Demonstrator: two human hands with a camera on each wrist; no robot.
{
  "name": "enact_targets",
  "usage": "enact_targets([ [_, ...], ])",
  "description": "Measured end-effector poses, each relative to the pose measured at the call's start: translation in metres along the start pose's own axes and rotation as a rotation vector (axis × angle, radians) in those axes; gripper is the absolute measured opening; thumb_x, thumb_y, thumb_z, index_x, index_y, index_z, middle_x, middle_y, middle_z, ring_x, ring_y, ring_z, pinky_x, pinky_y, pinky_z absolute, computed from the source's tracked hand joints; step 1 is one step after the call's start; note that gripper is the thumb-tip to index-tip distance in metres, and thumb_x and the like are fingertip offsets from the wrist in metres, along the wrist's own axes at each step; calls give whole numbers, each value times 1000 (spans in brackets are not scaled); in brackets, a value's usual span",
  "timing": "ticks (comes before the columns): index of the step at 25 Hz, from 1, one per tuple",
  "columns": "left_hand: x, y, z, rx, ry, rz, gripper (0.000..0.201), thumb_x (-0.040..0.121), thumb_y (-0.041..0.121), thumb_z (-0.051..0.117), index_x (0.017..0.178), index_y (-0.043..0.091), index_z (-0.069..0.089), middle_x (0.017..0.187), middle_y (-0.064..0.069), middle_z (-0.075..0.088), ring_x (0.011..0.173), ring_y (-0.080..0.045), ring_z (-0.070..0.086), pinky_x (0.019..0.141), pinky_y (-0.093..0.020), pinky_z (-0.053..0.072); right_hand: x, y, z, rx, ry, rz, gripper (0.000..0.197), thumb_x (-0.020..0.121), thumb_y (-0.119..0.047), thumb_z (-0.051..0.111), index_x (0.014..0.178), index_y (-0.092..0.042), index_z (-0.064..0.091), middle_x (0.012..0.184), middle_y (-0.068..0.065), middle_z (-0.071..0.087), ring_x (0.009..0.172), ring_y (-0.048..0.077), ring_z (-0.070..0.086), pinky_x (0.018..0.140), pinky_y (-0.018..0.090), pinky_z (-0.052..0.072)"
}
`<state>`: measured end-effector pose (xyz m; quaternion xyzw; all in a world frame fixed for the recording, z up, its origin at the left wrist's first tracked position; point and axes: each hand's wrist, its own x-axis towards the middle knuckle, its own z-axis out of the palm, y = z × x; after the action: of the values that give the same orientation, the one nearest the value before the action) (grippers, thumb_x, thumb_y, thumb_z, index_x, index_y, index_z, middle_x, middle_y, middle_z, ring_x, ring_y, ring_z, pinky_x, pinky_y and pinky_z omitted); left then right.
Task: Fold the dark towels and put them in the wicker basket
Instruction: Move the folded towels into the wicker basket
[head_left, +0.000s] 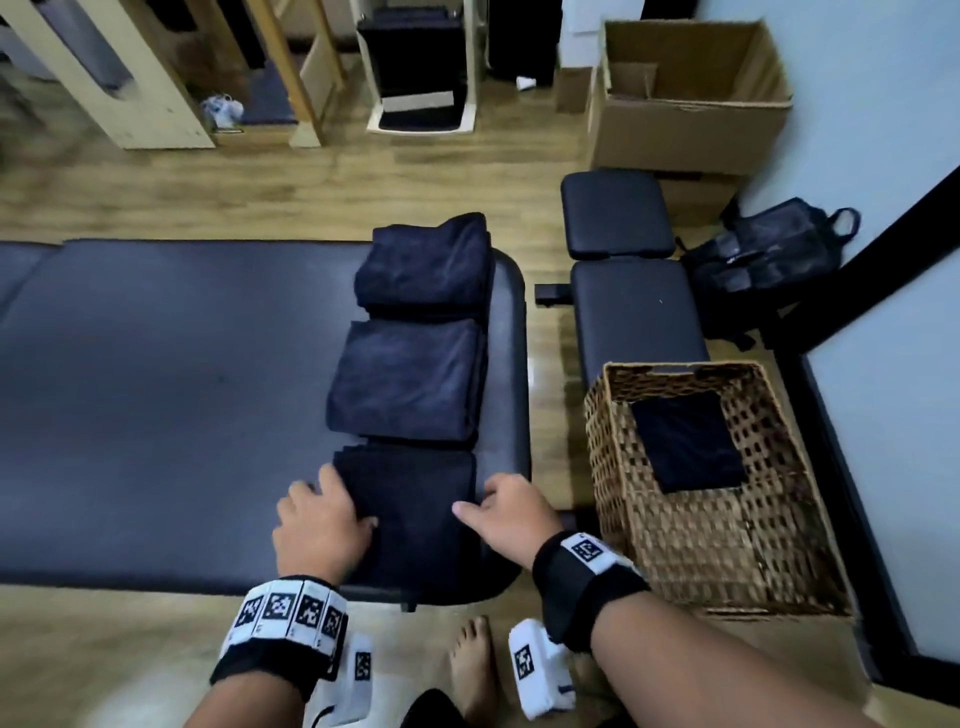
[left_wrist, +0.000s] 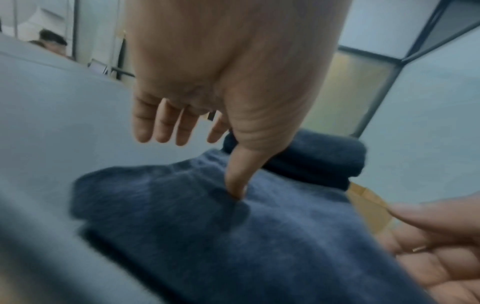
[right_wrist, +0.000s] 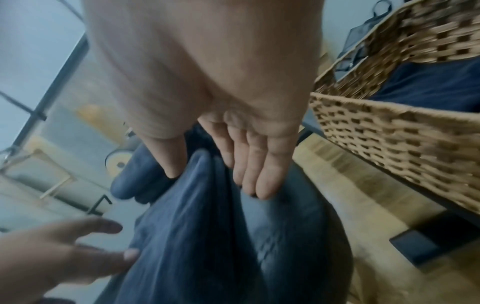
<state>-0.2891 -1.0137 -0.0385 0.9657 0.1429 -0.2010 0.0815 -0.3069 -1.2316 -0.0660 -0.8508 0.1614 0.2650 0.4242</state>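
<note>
Three folded dark towels lie in a row on the right end of the dark padded table (head_left: 156, 389). The nearest towel (head_left: 410, 519) sits between my hands. My left hand (head_left: 343, 499) presses its thumb (left_wrist: 235, 185) into the towel (left_wrist: 233, 236), with its fingers straight down past the left edge. My right hand (head_left: 480, 499) lays its thumb on top and keeps straight fingers (right_wrist: 255, 181) against the right edge of the towel (right_wrist: 187, 236). The middle towel (head_left: 410, 379) and far towel (head_left: 431, 260) lie untouched. The wicker basket (head_left: 602, 415) at the right holds one folded dark towel (head_left: 685, 441).
The basket (right_wrist: 389, 144) stands on the end of a black padded bench (head_left: 634, 312) right of the table. A black backpack (head_left: 769, 260) and an open cardboard box (head_left: 691, 93) lie beyond it. My bare foot (head_left: 470, 665) is on the wooden floor.
</note>
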Motion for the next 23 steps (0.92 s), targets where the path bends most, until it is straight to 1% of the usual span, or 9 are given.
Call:
enact_targets([
  [2, 8, -10, 8, -132, -83, -34, 61, 79, 37, 76, 118, 5, 41, 121, -24, 52, 115, -45, 51, 94, -49, 45, -4, -13, 20, 2, 54, 48, 47, 72, -59, 69, 94, -17, 65, 96, 3, 73, 95, 27, 67, 73, 29, 50],
  [5, 13, -10, 14, -257, -142, -36, 48, 79, 33, 76, 108, 1, 53, 113, -23, 64, 111, -41, 58, 91, -41, 48, -5, -18, 31, 30, 109, 104, 43, 77, -42, 73, 109, -16, 62, 113, 6, 70, 108, 31, 64, 82, 30, 51],
  [8, 10, -1, 17, -304, -247, -22, 43, 70, 35, 82, 97, 7, 65, 97, -14, 71, 99, -35, 64, 85, -38, 54, -7, -3, 26, 21, 137, 137, 37, 75, -24, 68, 109, -14, 57, 111, 9, 68, 105, 33, 64, 80, 31, 52],
  [11, 4, 22, 36, -409, -359, 5, 52, 54, 48, 82, 93, 17, 67, 89, -5, 73, 85, -30, 70, 75, -42, 59, -10, 27, 2, 160, 122, 195, 34, 64, -25, 64, 97, -17, 66, 96, 1, 71, 91, 27, 67, 77, 33, 58],
  [13, -4, 52, 44, -392, -375, 67, 56, 54, 52, 79, 97, 19, 68, 92, -2, 74, 90, -28, 70, 80, -41, 58, -11, 51, -23, 244, 145, 228, 33, 57, -28, 63, 85, -13, 70, 84, 1, 73, 81, 24, 68, 74, 37, 60],
  [14, -9, 68, 44, -355, -365, 107, 52, 60, 48, 80, 100, 18, 68, 96, -3, 73, 95, -29, 68, 83, -36, 54, -11, 61, -34, 282, 167, 232, 31, 56, -27, 63, 82, -13, 71, 81, 1, 73, 79, 23, 68, 72, 37, 60],
  [16, -23, 112, 42, -282, -323, 181, 46, 71, 39, 81, 107, 15, 64, 104, -8, 71, 104, -32, 64, 80, -31, 47, -11, 87, -61, 358, 203, 251, 23, 59, -22, 65, 80, -14, 71, 79, 1, 73, 77, 22, 69, 70, 36, 59],
  [18, -31, 155, 44, -292, -311, 209, 48, 72, 36, 83, 109, 14, 62, 107, -9, 70, 106, -33, 63, 80, -31, 46, -10, 114, -89, 422, 245, 259, 16, 62, -17, 66, 77, -14, 70, 77, 4, 73, 75, 23, 69, 69, 39, 59],
  [23, -27, 258, 62, -316, -386, 262, 43, 69, 39, 85, 101, 16, 67, 98, -2, 72, 96, -24, 66, 83, -33, 52, -2, 178, -158, 451, 302, 336, 24, 69, -22, 66, 93, -21, 69, 89, -2, 72, 84, 21, 68, 75, 34, 58],
])
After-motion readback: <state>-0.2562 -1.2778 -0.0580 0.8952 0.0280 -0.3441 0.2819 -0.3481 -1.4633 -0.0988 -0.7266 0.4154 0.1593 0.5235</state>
